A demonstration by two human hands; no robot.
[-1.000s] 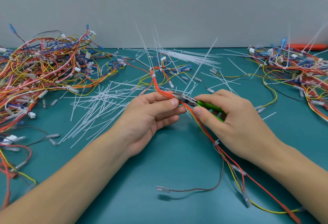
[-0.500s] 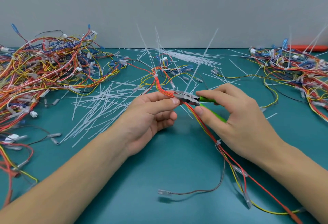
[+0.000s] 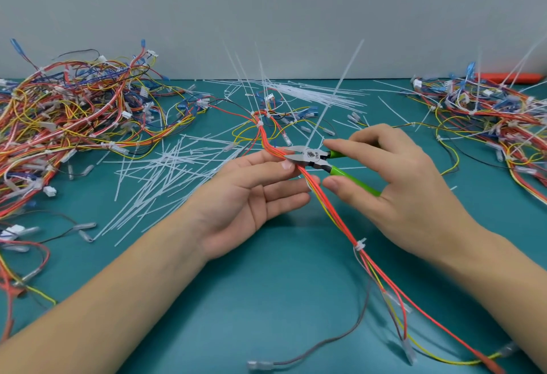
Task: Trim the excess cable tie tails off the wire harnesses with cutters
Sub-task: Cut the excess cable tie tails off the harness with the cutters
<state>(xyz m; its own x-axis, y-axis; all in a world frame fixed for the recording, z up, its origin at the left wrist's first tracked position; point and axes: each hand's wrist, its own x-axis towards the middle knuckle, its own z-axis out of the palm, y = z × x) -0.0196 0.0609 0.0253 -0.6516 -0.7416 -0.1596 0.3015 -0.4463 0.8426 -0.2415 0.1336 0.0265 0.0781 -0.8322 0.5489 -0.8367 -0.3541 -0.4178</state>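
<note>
A wire harness of orange, red and yellow wires runs from the table's middle down to the lower right. My left hand lies palm up and pinches the bundle between thumb and fingertips. My right hand grips the green-handled cutters, whose jaws stand apart at the bundle beside my left thumb. A long white cable tie tail rises from the bundle near the jaws. A tie with a short stub sits lower on the harness.
A big heap of harnesses fills the left side and another heap the right. Cut white tie tails litter the teal mat between. An orange object lies at the far right by the wall.
The cutter handles have spread and the jaws have parted. My left fingers have uncurled somewhat, with the palm turned up more. The harness stays in place.
</note>
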